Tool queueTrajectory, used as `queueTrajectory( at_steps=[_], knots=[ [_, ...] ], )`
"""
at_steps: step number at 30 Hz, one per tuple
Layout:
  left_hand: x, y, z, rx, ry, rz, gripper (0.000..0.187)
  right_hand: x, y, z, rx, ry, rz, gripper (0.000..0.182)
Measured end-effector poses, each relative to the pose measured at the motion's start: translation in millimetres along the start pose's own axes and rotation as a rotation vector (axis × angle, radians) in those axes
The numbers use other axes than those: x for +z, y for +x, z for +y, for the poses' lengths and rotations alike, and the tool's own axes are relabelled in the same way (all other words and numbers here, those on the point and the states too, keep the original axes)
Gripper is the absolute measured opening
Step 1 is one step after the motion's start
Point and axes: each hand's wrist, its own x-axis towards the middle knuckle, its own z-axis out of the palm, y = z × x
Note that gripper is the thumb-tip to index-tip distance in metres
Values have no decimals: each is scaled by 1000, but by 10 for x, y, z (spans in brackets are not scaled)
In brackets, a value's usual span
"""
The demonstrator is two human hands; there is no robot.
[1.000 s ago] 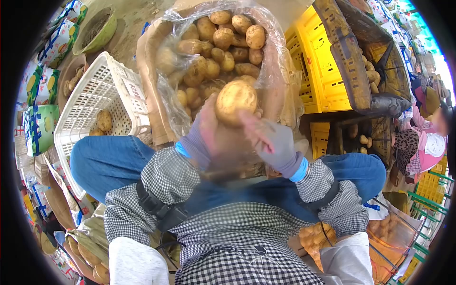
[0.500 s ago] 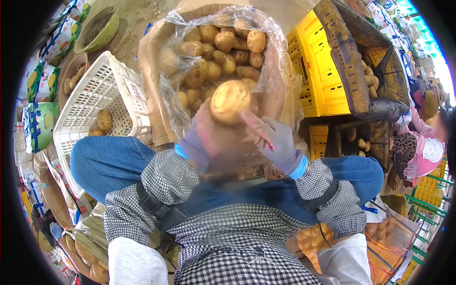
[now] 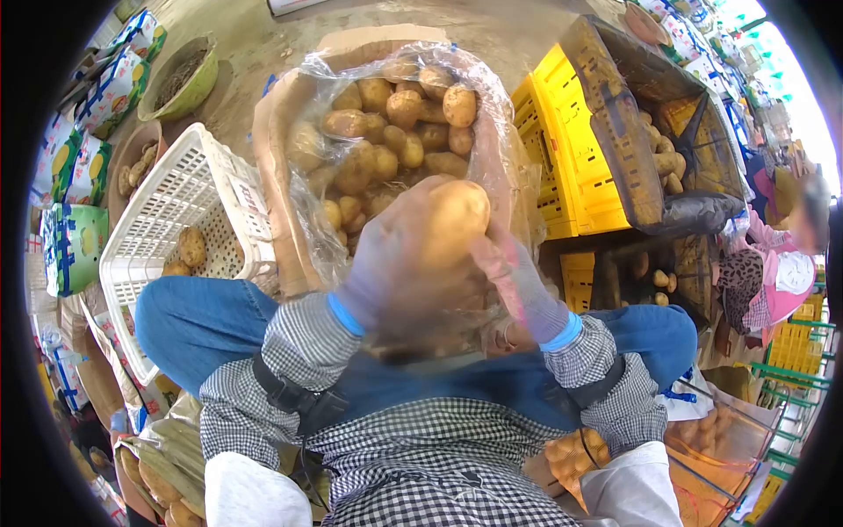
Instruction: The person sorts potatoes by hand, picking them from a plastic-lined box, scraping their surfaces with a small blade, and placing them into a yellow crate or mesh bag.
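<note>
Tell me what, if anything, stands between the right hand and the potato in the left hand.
Nothing visible does. The right hand is right beside the potato that the left hand holds; blur hides whether its fingertips touch. The lined box lies beyond, not between.

Held potato (image 3: pixel 465 211) now farther right, partly behind left hand (image 3: pixel 386 255)

Looks forward and steeply down from head height, covering a wide, rounded field with dark corners. Takes in checked clothing (image 3: pixel 430 452) very near at bottom, left hand (image 3: pixel 393 241) and right hand (image 3: pixel 514 270) close at mid-picture, floor (image 3: pixel 514 44) farther off at top.
</note>
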Motion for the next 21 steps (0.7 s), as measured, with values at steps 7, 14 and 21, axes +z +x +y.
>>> queueTrajectory(
  at_steps=[7, 14, 21],
  knots=[
    [-218, 44, 134, -273, 121, -243, 65, 51, -29, -68, -246, 52, 39, 104],
    [-9, -25, 93, -139, 28, -285, 95, -89, -61, -360, -87, 188, 4, 104],
    [-27, -47, 91, 20, 90, -307, 97, -214, -58, -307, -214, -98, -2, 102]
  ],
)
